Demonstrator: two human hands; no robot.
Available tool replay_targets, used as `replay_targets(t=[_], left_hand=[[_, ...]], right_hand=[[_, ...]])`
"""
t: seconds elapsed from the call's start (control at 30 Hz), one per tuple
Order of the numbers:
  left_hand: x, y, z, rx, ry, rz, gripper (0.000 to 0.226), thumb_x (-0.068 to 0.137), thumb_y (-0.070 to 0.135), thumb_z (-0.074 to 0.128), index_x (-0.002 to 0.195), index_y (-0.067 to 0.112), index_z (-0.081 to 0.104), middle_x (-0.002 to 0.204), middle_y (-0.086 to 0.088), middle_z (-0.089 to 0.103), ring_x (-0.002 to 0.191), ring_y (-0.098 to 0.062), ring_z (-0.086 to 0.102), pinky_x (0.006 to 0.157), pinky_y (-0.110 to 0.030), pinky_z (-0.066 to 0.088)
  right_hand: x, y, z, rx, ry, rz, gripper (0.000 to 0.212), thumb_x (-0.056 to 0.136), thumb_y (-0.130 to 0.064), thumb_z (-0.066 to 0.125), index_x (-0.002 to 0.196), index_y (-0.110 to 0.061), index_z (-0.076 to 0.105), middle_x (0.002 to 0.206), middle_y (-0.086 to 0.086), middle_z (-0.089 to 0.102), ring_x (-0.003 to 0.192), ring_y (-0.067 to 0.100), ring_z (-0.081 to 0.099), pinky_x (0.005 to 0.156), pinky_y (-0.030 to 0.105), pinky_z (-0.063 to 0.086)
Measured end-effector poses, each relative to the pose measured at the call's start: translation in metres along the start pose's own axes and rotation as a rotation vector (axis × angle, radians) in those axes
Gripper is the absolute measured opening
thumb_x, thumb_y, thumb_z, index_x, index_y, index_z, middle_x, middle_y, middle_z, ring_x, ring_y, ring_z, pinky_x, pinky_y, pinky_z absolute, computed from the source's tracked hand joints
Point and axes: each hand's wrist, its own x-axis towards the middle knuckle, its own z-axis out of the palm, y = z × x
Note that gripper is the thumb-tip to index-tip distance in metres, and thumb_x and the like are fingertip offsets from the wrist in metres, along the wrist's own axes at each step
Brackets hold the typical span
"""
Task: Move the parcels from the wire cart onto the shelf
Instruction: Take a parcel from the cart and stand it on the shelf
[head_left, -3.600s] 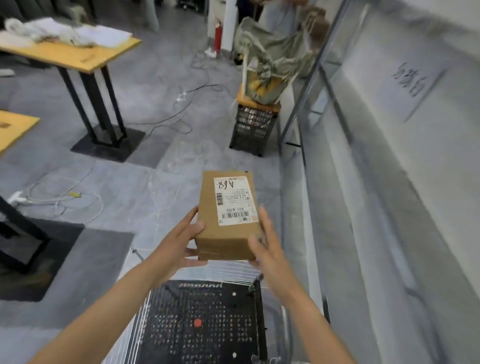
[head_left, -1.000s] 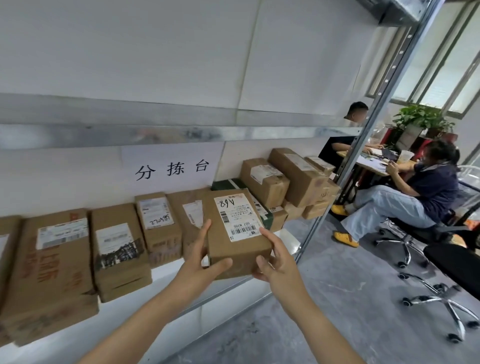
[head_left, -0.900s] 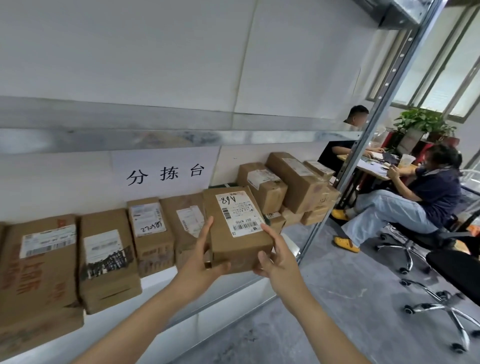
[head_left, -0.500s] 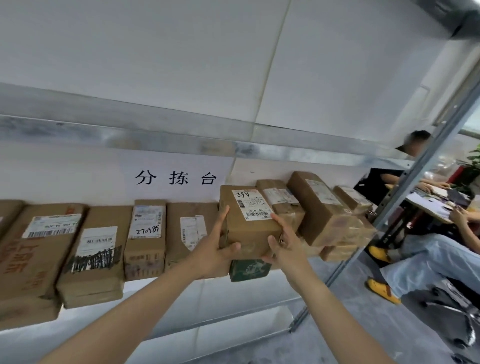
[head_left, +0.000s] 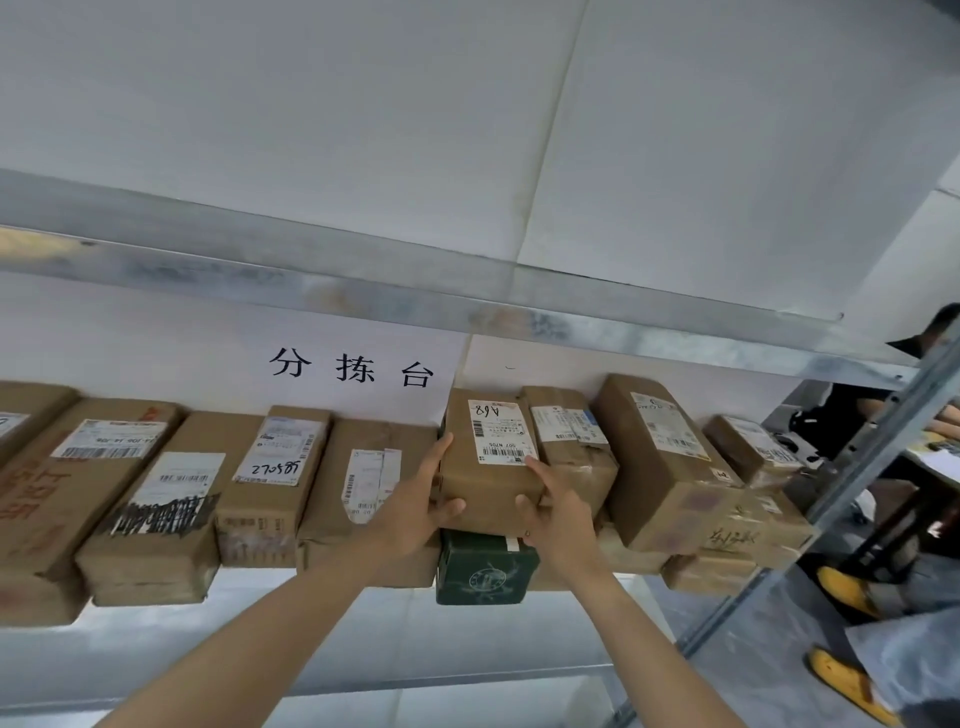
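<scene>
A brown cardboard parcel (head_left: 483, 483) with a white label marked "A68" sits on top of a dark green box (head_left: 485, 571) on the metal shelf (head_left: 363, 613). My left hand (head_left: 421, 499) grips its left front corner, thumb under the front edge. My right hand (head_left: 556, 509) holds its right front corner, fingers along the side. The parcel lies in the row between a flat brown parcel (head_left: 369, 483) on its left and a taped one (head_left: 571, 441) on its right. The wire cart is out of view.
Several more brown parcels line the shelf left (head_left: 156, 509) and right (head_left: 665, 467). An upper shelf beam (head_left: 415, 296) runs overhead. A slanted steel post (head_left: 852, 493) bounds the shelf at right, with seated people (head_left: 883, 426) beyond it.
Both hands carried the parcel from the cart up to the shelf. In the last half second it moved farther in onto the green box, and the view tilted upward.
</scene>
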Motion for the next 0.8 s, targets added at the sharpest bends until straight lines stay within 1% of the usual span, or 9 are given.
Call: replay_targets(t=[0.1,0.2,0.3,0.37,0.5,0.53,0.63,0.7,0.8], left_hand=[[0.009,0.001,0.001,0.038,0.015,0.005,0.084,0.089,0.027,0.061,0.148,0.035,0.002,0.113,0.004,0.056,0.097,-0.012,0.060,0.090,-0.026,0.046],[0.016,0.001,0.004,0.081,0.017,0.010,0.084,0.090,0.028,0.060,0.148,0.033,0.000,0.118,0.001,0.055,0.101,-0.014,0.058,0.096,-0.033,0.046],[0.022,0.004,0.004,0.127,0.027,-0.019,0.084,0.091,0.026,0.059,0.148,0.032,-0.002,0.125,-0.001,0.052,0.107,-0.017,0.057,0.100,-0.040,0.044],[0.025,0.007,0.004,0.158,0.037,-0.039,0.084,0.091,0.026,0.059,0.149,0.032,-0.002,0.133,-0.004,0.049,0.113,-0.020,0.055,0.101,-0.041,0.043],[0.029,0.014,0.007,0.161,0.065,-0.059,0.085,0.090,0.023,0.060,0.149,0.033,-0.002,0.138,-0.006,0.048,0.117,-0.020,0.053,0.103,-0.040,0.042],[0.030,0.014,0.008,0.159,0.073,-0.058,0.086,0.090,0.022,0.060,0.149,0.033,-0.002,0.137,-0.006,0.049,0.117,-0.020,0.053,0.103,-0.040,0.042],[0.032,0.019,0.004,0.190,0.072,-0.074,0.088,0.090,0.022,0.061,0.149,0.032,-0.003,0.136,-0.008,0.051,0.116,-0.020,0.054,0.103,-0.040,0.042],[0.027,0.019,0.001,0.266,0.059,-0.072,0.090,0.090,0.023,0.061,0.148,0.036,-0.007,0.126,-0.012,0.057,0.107,-0.024,0.060,0.097,-0.041,0.046],[0.006,0.021,-0.020,0.468,0.106,-0.044,0.086,0.090,0.029,0.059,0.149,0.036,-0.004,0.117,-0.014,0.060,0.097,-0.026,0.062,0.085,-0.039,0.051]], right_hand=[[0.011,-0.001,-0.003,-0.085,-0.014,-0.001,0.049,0.097,-0.019,0.055,0.144,-0.020,0.041,0.113,-0.005,0.057,0.093,0.007,0.053,0.092,0.028,0.051],[0.017,-0.001,-0.002,-0.109,-0.010,-0.004,0.049,0.098,-0.017,0.052,0.146,-0.020,0.039,0.117,0.006,0.064,0.100,0.018,0.061,0.090,0.022,0.047],[0.023,0.000,-0.001,-0.164,-0.013,-0.002,0.050,0.099,-0.019,0.050,0.147,-0.021,0.036,0.121,0.006,0.064,0.108,0.019,0.061,0.094,0.022,0.045],[0.027,-0.001,-0.001,-0.222,-0.006,0.002,0.051,0.100,-0.020,0.049,0.148,-0.022,0.035,0.117,0.006,0.065,0.100,0.016,0.063,0.089,0.019,0.046],[0.030,-0.002,0.002,-0.298,-0.002,0.049,0.052,0.101,-0.023,0.044,0.151,-0.026,0.028,0.091,0.003,0.065,0.071,0.012,0.055,0.071,0.023,0.051],[0.031,-0.002,0.002,-0.343,-0.006,0.059,0.053,0.102,-0.025,0.041,0.152,-0.028,0.024,0.085,0.001,0.061,0.067,0.011,0.054,0.062,0.023,0.049],[0.032,-0.012,-0.002,-0.523,-0.020,0.078,0.054,0.104,-0.029,0.034,0.153,-0.031,0.012,0.082,-0.002,0.055,0.059,0.008,0.047,0.044,0.017,0.031],[0.029,-0.018,-0.006,-0.605,-0.043,0.102,0.058,0.103,-0.024,0.036,0.154,-0.032,0.008,0.089,0.002,0.062,0.062,0.011,0.047,0.043,0.019,0.030],[0.019,-0.033,-0.007,-0.713,-0.020,0.079,0.068,0.099,-0.010,0.040,0.153,-0.031,0.004,0.099,0.005,0.067,0.074,0.019,0.060,0.053,0.024,0.040]])
